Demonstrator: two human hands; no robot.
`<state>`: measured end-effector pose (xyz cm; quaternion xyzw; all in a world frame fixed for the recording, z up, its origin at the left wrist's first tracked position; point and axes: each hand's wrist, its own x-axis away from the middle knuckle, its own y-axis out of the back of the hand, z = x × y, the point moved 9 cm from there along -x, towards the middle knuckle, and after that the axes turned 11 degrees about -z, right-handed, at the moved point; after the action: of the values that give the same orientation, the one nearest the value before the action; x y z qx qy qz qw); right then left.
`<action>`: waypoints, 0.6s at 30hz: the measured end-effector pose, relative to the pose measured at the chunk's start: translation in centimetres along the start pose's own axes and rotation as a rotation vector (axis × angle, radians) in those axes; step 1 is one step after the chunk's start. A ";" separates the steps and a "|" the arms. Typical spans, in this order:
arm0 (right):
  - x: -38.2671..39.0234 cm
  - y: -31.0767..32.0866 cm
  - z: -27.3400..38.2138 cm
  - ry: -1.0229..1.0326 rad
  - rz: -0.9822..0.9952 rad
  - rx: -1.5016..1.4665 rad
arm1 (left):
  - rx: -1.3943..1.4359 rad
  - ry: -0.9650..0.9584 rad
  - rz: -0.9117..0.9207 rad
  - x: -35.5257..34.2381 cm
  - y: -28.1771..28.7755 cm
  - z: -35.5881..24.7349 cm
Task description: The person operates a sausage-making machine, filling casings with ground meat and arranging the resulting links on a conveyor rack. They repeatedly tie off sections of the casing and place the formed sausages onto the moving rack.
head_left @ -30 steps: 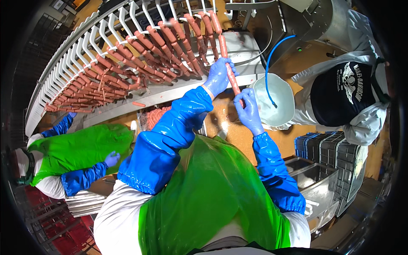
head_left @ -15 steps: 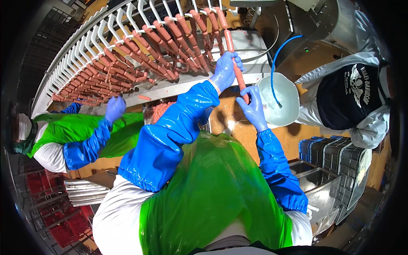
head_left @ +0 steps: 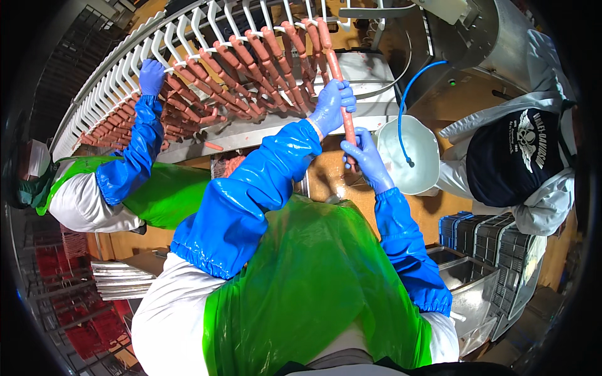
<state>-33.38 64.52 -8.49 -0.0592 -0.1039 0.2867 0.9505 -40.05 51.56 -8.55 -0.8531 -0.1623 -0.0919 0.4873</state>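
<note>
A string of pink sausages (head_left: 333, 62) hangs from the rightmost white hook in use on the curved rack (head_left: 168, 39) and slants down toward me. My left hand (head_left: 329, 108), in a purple glove, is closed around this string. Lower on the same string, my right hand (head_left: 369, 161) is closed with thumb and fingers on it; a short end of sausage shows below the fingers. Beside it to the left, many more linked sausages (head_left: 256, 67) hang in rows from the hooks. Both my forearms wear wet blue sleeves.
A white bucket (head_left: 428, 170) with a blue hose (head_left: 401, 119) stands right of my right hand. At left, a co-worker's gloved hand (head_left: 152, 78) touches the rack. Another person (head_left: 508, 150) stands at right, near a metal machine (head_left: 464, 50). Grey crates (head_left: 501, 250) sit lower right.
My right hand has moved slightly down and left along the sausage string. My left hand stays nearly in place. The co-worker's hand has risen to the rack hooks.
</note>
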 end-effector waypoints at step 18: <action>-2.6 1.7 -1.6 -0.214 -0.119 -0.033 | -0.695 -0.466 -0.202 -7.8 3.3 -14.2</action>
<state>-36.02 64.41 -10.81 -0.0376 -0.2125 0.2326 0.9483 -46.07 36.30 -6.47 -0.9444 -0.3099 0.0069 0.1096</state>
